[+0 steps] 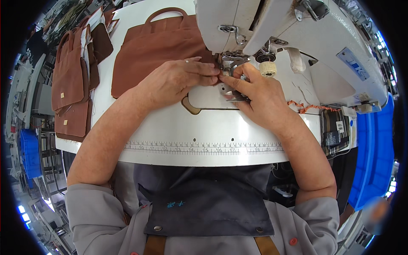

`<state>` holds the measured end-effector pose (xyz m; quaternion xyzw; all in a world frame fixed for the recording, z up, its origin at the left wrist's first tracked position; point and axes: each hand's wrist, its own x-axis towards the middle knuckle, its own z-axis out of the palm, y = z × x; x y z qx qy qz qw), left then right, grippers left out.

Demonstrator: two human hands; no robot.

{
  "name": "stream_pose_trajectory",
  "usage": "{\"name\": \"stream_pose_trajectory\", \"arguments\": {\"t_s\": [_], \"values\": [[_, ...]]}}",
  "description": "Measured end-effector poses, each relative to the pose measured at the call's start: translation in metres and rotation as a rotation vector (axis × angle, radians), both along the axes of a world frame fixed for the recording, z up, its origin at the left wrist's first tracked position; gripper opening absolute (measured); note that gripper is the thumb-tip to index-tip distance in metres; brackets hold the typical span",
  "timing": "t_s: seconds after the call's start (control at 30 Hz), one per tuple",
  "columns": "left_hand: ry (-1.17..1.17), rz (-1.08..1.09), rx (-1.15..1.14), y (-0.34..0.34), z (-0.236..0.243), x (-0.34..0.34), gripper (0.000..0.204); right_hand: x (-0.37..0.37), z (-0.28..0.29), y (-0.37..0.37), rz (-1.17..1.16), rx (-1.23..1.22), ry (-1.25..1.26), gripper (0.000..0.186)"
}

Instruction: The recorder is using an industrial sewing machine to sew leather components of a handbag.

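A brown leather bag panel [140,55] with a looped handle lies on the sewing machine's white bed, its right edge at the presser foot [229,59]. My left hand [174,78] rests palm down on the panel's near right part, fingers stretched toward the foot and holding nothing. Close by on the right, my right hand [261,91] is closed around what look like metal thread snips [238,97], their blades pointing left below the fingers. Its thumb and index finger meet beside the foot; whether they pinch anything is hidden. The needle cannot be made out.
Several brown leather bag pieces [70,85] are stacked at the left. The white sewing machine head [331,46] overhangs the back right. An orange twisted cord [310,108] lies right of my wrist, near a dark striped pouch [335,127]. Blue bins [372,148] stand beyond the table's right edge.
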<state>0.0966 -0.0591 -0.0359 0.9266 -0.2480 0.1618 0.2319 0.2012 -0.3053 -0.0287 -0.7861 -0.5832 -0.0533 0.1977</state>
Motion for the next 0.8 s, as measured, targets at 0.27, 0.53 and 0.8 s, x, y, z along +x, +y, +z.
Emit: {"name": "stream_pose_trajectory", "arguments": {"t_s": [0.27, 0.53, 0.8], "values": [[-0.024, 0.089, -0.001, 0.0048, -0.0037, 0.0122, 0.037, 0.0022, -0.0007, -0.0014, -0.053, -0.109, -0.039, 0.063], [-0.035, 0.120, -0.039, 0.0049, -0.0054, 0.0140, 0.037, 0.0021, -0.0003, -0.0010, -0.010, -0.032, -0.025, 0.061], [-0.026, 0.165, -0.064, 0.0009, -0.0077, 0.0131, 0.034, 0.0012, 0.0025, -0.0014, -0.015, -0.043, -0.042, 0.057]]}}
